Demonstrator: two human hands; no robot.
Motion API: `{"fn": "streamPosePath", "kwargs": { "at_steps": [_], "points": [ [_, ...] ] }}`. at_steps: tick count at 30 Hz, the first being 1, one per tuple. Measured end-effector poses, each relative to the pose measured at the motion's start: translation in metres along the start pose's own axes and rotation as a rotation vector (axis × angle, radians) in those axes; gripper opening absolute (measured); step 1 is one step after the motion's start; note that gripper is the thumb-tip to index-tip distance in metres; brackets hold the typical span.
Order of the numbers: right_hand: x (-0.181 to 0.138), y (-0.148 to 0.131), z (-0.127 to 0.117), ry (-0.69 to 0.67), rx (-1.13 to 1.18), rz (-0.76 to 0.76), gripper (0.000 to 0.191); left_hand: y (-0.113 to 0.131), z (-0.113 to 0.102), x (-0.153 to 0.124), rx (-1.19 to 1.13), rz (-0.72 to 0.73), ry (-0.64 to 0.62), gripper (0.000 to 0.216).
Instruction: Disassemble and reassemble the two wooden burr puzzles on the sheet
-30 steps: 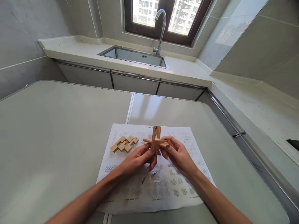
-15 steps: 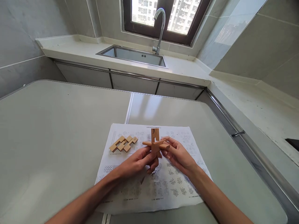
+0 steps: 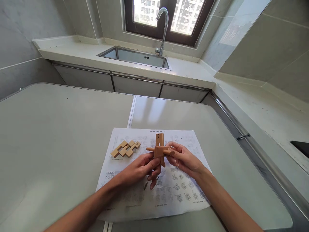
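Note:
A cluster of interlocked wooden puzzle pieces [image 3: 158, 151] is held up over a printed sheet [image 3: 145, 206]. One upright piece in it bears a dark handwritten mark near its top, with a notch below. My left hand [image 3: 149, 166] pinches the cluster from the left and below, thumb on the front. On the other side, my right hand [image 3: 184, 158] grips the end of a piece that sticks out to the right. To the left of my hands, several notched wooden pieces [image 3: 125, 149] lie side by side on the sheet; one carries a dark mark.
The sheet, printed with small diagrams, lies on a pale table [image 3: 60, 135] with a seam down its middle. Beyond stands a counter [image 3: 77, 53] with a sink [image 3: 132, 57] and a tall faucet [image 3: 163, 32] beneath a window. Another counter [image 3: 265, 106] runs along the right.
The held cluster has turned slightly, so its front piece faces me more squarely. My left fingers below have loosened and extended downward. The whole view has shifted a little.

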State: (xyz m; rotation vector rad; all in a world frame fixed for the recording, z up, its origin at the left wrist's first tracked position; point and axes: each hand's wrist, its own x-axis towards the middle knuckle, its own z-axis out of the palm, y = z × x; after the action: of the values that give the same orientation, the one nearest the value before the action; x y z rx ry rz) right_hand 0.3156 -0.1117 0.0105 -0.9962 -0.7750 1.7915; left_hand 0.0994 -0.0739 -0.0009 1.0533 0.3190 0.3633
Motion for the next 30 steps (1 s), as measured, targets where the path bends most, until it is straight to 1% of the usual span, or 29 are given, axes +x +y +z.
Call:
{"fn": "streamPosePath", "kwargs": {
  "at_steps": [6, 11, 14, 16, 20, 23, 27, 30],
  "points": [
    [0.001, 0.002, -0.003, -0.052, 0.014, -0.020, 0.034, 0.001, 0.002, 0.000, -0.039, 0.016, -0.034, 0.040],
    [-0.003, -0.001, 0.001, -0.035, -0.163, -0.113, 0.030, 0.006, 0.004, -0.002, 0.025, -0.014, 0.002, 0.039],
    [-0.004, -0.002, 0.001, -0.016, -0.194, -0.130, 0.028, 0.009, 0.006, -0.001, 0.053, -0.004, 0.013, 0.041],
    [-0.003, -0.002, -0.001, -0.013, -0.167, -0.130, 0.027, 0.010, 0.007, -0.001, 0.125, 0.013, 0.053, 0.040],
    [-0.002, -0.002, -0.004, -0.021, -0.121, -0.135, 0.029, 0.012, 0.007, 0.000, 0.389, 0.101, 0.173, 0.043],
    [-0.001, -0.001, -0.004, -0.038, -0.100, -0.138, 0.030, 0.014, 0.009, -0.001, 0.489, 0.153, 0.225, 0.049],
    [0.001, 0.003, -0.004, -0.031, -0.055, -0.137, 0.028, 0.017, 0.014, -0.001, 0.478, 0.179, 0.288, 0.050],
    [0.004, 0.007, -0.004, 0.005, -0.029, -0.158, 0.028, 0.017, 0.016, 0.000, 0.327, 0.093, 0.337, 0.048]
  ]
}}
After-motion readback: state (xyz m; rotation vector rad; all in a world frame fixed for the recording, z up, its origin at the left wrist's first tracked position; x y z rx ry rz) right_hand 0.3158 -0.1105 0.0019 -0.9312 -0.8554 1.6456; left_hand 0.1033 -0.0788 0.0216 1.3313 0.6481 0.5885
